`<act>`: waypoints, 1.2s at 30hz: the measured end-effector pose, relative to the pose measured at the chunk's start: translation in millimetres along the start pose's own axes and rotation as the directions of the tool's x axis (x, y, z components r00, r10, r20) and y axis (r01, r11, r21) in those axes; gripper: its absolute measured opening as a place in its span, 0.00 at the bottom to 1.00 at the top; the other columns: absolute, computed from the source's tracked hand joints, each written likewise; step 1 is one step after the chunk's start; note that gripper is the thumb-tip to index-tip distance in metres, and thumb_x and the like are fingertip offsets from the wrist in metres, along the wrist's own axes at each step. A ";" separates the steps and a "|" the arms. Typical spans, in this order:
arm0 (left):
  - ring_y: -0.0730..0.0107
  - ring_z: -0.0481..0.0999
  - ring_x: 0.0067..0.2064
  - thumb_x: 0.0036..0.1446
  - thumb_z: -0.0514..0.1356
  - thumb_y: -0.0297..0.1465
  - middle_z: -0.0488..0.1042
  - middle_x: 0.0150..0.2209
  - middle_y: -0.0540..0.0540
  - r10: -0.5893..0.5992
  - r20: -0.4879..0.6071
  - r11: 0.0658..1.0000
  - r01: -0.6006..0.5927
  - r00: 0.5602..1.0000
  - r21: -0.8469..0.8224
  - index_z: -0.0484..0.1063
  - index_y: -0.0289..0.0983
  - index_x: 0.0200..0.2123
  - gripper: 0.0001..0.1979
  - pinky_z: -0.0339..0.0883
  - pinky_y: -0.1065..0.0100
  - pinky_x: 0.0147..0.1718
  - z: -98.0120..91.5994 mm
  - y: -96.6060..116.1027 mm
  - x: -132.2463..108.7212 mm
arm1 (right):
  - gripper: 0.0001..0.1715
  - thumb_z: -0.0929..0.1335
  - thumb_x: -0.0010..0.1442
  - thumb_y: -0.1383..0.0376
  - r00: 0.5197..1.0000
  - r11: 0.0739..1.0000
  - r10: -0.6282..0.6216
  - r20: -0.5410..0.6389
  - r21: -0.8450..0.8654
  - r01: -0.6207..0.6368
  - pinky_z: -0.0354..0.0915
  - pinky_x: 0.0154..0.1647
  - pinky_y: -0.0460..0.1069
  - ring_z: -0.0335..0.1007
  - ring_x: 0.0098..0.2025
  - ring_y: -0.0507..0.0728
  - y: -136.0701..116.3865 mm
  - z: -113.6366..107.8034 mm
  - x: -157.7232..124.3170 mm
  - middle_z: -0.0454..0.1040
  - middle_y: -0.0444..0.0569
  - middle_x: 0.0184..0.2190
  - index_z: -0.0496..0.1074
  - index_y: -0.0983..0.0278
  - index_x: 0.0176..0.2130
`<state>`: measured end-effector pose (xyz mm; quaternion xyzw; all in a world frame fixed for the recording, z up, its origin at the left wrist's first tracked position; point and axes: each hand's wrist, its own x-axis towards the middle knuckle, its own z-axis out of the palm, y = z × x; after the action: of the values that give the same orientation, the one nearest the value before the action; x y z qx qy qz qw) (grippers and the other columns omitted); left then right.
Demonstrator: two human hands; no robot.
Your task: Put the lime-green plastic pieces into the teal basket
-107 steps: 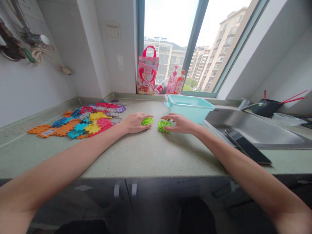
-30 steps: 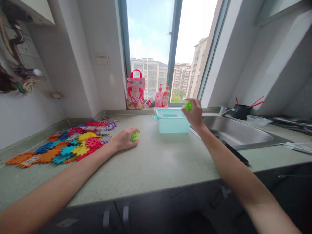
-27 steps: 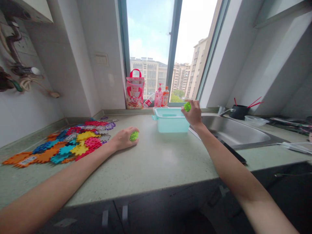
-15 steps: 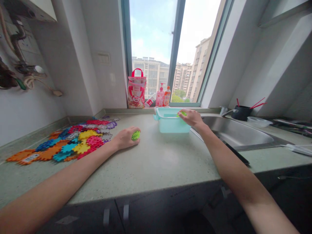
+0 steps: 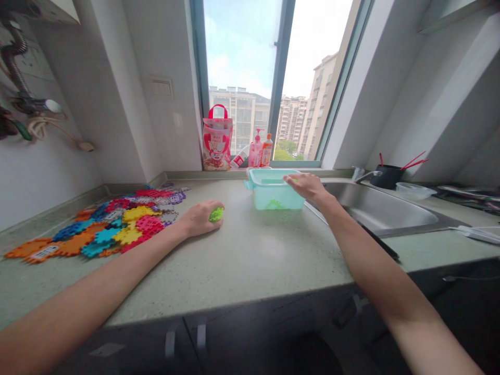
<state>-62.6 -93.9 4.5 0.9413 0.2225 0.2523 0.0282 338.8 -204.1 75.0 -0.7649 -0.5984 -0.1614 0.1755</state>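
Observation:
Bright green toothed plastic gear pieces (image 5: 216, 214) are gripped by my left hand (image 5: 200, 217), which rests on the counter beside the coloured pile. My right hand (image 5: 307, 186) is over the right rim of a pale turquoise plastic box (image 5: 260, 198). Its fingers are closed, with a sliver of green showing beneath them, mostly hidden. Through the box's front wall, a green gear piece (image 5: 274, 204) shows at the bottom. To the left lies a spread-out pile of toothed plastic pieces (image 5: 133, 216) in orange, blue, yellow, red and purple.
Right of the box is a steel sink (image 5: 375, 208), with a dark flat strip (image 5: 378, 240) along its near edge. A pink bag (image 5: 217, 146) and several bottles stand by the window. A black pot (image 5: 386, 177) and a clear bowl (image 5: 414, 191) are beyond the sink.
A green gear piece now shows at the bottom of the box, and less green is visible under my right hand. My left hand stays about where it was, still holding green pieces.

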 end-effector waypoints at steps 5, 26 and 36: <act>0.58 0.80 0.44 0.59 0.61 0.37 0.78 0.46 0.45 0.032 -0.002 0.999 -0.032 0.999 -0.013 0.74 0.43 0.50 0.16 0.72 0.60 0.46 -1.1 0.0 -0.9 | 0.36 0.56 0.70 0.40 0.999 1.000 -0.006 -0.032 0.025 0.007 0.66 0.48 0.57 0.77 0.52 0.69 1.9 1.5 0.1 0.82 0.55 0.53 0.78 0.53 0.59; 0.61 0.78 0.40 0.53 0.62 0.32 0.78 0.42 0.45 0.076 -0.239 0.997 -0.071 0.968 0.028 0.73 0.43 0.47 0.16 0.73 0.58 0.43 -26.3 30.9 20.3 | 0.31 0.59 0.72 0.46 0.974 0.996 0.057 -0.218 0.078 -0.041 0.67 0.46 0.55 0.79 0.43 0.67 -10.9 2.2 -2.4 0.84 0.57 0.40 0.84 0.57 0.46; 0.60 0.78 0.39 0.52 0.66 0.37 0.80 0.38 0.45 -0.135 -0.401 0.988 0.093 0.906 -0.123 0.75 0.40 0.49 0.20 0.72 0.61 0.41 -11.2 110.5 213.1 | 0.27 0.59 0.72 0.53 0.879 0.919 0.256 -0.403 0.383 -0.092 0.66 0.48 0.55 0.79 0.42 0.66 -7.2 9.8 -5.9 0.85 0.53 0.40 0.76 0.58 0.60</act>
<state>141.6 -101.6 131.1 0.8507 0.2652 0.4518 0.0434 330.8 -203.0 64.2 -0.7149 -0.4889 -0.2052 0.4558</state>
